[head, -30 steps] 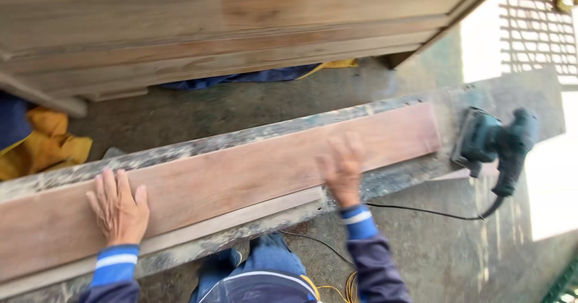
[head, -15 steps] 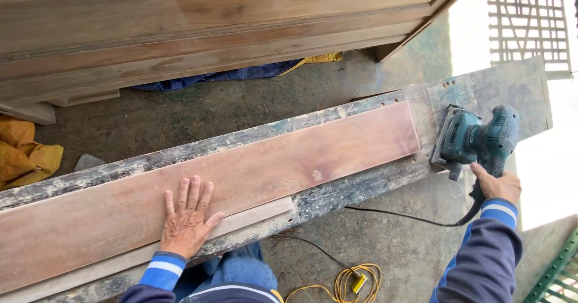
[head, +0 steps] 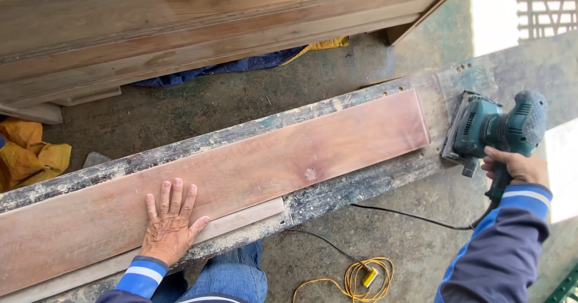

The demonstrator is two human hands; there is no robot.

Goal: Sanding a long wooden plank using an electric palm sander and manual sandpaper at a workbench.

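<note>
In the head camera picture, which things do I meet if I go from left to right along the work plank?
Left hand flat on the reddish board → pale spot on the board → green sander → right hand at its handle.

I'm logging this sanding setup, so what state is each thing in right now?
Long reddish wooden board: lying flat on the paint-stained plank bench.
Teal electric palm sander: resting on the bench beyond the board's end, gripped by the handle.
Left hand: flat on the board, fingers spread.
Right hand: closed on the sander.
Black power cord: slack on the floor.
Yellow cable: loosely coiled.
</note>
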